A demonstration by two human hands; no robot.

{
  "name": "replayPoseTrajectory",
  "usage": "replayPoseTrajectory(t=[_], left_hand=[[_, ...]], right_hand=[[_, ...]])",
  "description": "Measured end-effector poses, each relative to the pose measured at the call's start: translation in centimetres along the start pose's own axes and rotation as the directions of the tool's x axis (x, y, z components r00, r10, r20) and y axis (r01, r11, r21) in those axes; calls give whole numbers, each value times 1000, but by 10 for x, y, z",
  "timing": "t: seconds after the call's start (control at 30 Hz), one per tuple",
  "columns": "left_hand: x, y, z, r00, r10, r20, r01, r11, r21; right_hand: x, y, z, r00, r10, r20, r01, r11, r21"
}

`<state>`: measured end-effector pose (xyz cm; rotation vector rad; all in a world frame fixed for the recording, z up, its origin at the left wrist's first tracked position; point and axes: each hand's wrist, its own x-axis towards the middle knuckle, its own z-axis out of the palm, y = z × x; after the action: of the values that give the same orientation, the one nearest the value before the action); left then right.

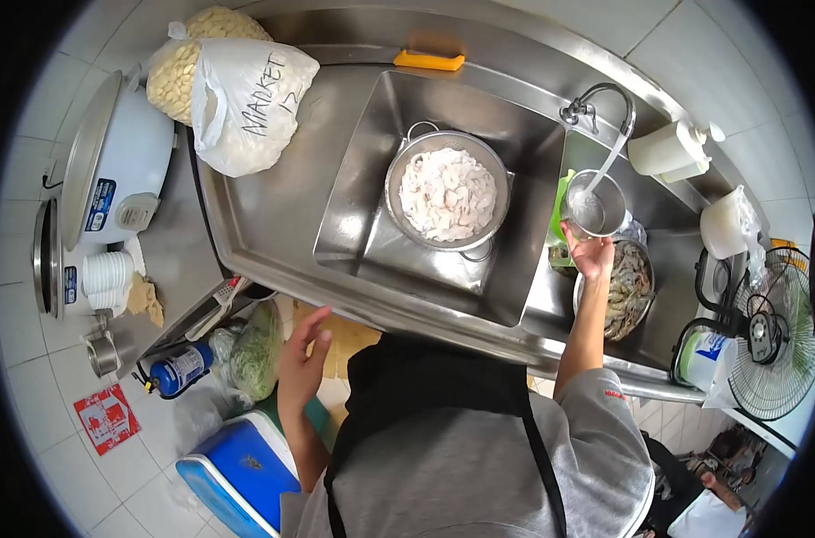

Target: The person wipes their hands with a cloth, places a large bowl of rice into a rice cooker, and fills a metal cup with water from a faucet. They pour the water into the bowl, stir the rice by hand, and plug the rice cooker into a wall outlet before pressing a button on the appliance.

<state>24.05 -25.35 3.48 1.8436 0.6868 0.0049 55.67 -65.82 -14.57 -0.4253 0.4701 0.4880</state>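
Note:
My right hand (pixel 590 255) grips a small metal bowl (pixel 612 220) and holds it under the faucet (pixel 624 121). Water runs from the spout into the bowl. Just below that hand, a larger bowl of whole grey-brown shrimp (pixel 636 287) sits in the right basin, partly hidden by my forearm. In the deep sink (pixel 349 211), a metal colander (pixel 394 202) holds a heap of pale peeled shrimp (pixel 448 193). My left hand (pixel 302 366) hangs in the air in front of the counter, fingers apart, with nothing in it.
A white bag marked "MARKET 12" (pixel 255 108) stands on the left drainboard. A yellow-orange object (pixel 428 60) lies on the back ledge. Soap dispenser (pixel 667 151) and fan (pixel 771 336) are at right. Blue cooler (pixel 246 475) is at lower left; another person's hand (pixel 719 491) shows lower right.

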Motion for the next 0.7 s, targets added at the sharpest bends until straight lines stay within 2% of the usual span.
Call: replayPoseTrajectory(t=[0.13, 0.2, 0.27, 0.33, 0.4, 0.47, 0.53, 0.6, 0.67, 0.7], left_hand=[[23, 18, 36, 989, 133, 70, -136, 990, 32], [37, 28, 53, 971, 103, 216, -89, 993, -74], [61, 21, 79, 927, 245, 283, -193, 960, -200], [82, 31, 104, 879, 240, 412, -161, 963, -218], [105, 27, 138, 808, 310, 500, -67, 893, -446], [115, 41, 161, 801, 180, 571, 116, 889, -443], [129, 33, 187, 784, 97, 613, 227, 875, -428], [133, 27, 201, 684, 172, 709, 344, 781, -522], [129, 24, 206, 714, 138, 686, 483, 613, -625], [125, 25, 204, 741, 120, 661, 474, 603, -641]], right_hand=[[-14, 0, 11, 999, -37, -35, 33, 993, -113], [-17, 0, 11, 999, 16, -31, -18, 997, -81], [-25, 3, 15, 999, 49, -9, -49, 997, -55], [-35, 15, 28, 997, 78, 29, -76, 995, -71], [-51, 36, 58, 994, 96, 45, -89, 986, -137], [-60, 53, 76, 945, 289, 152, -262, 949, -175], [-67, 72, 98, 901, 399, 169, -366, 910, -196], [-64, 85, 96, 858, 501, 110, -444, 833, -331], [-60, 86, 91, 856, 515, 32, -423, 736, -529], [-61, 86, 93, 847, 525, 82, -391, 720, -573]])
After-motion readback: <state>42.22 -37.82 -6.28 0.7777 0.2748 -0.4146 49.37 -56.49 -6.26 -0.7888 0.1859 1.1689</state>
